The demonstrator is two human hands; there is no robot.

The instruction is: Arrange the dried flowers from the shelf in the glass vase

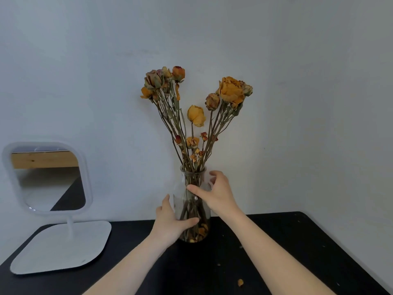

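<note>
On a black table (pixel 276 241) pushed against a pale wall, a clear glass vase (pixel 192 201) stands upright, already filled with dried flowers (pixel 196 116). Their thin brown stems splay into two bunches, one leaning left and one leaning right, with faded orange and yellow rose heads at the top and a few smaller blooms lower in the middle. Loose petals lie heaped inside the bottom of the vase, and one fallen petal (pixel 240 282) rests on the table nearer the viewer.

Both bare hands are on the vase. The left hand (pixel 170 222) cups the lower body from the left, thumb pressed across the front glass and fingers curled behind. The right hand (pixel 217 192) sits higher, at the shoulder just under the neck, thumb on the front and fingers spread loosely around the right side; how firmly it grips cannot be told.

To the left, well apart from the vase, stands a small white mirror (pixel 49 177) on a flat white base.

The arranging looks nearly finished, with only steadying or turning left. The risks seem plain: the tall, top-heavy stems could tip the narrow vase if it is pushed at the neck, smooth glass could slip through the fingers, and any jolt would likely shake more brittle petals loose.
</note>
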